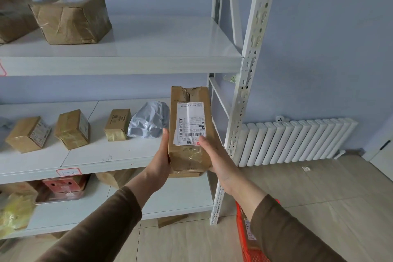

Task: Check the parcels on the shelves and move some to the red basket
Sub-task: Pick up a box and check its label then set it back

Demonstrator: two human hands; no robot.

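I hold a tall brown cardboard parcel (189,95) upright in front of the middle shelf, its white shipping label facing me. My left hand (160,159) grips its left side and my right hand (217,155) grips its right side, thumb on the label. The red basket (244,236) stands on the floor at the lower right, mostly hidden behind my right sleeve, with a parcel inside it. On the middle shelf (89,155) lie three small brown boxes (72,130) and a grey plastic mailer (148,122).
The top shelf holds two large crumpled brown parcels (70,19). The lower shelf carries a red-and-brown box (63,187) and a yellow bag (14,212). A white shelf upright (244,91) stands right of the parcel. A white radiator (297,142) lines the wall over tiled floor.
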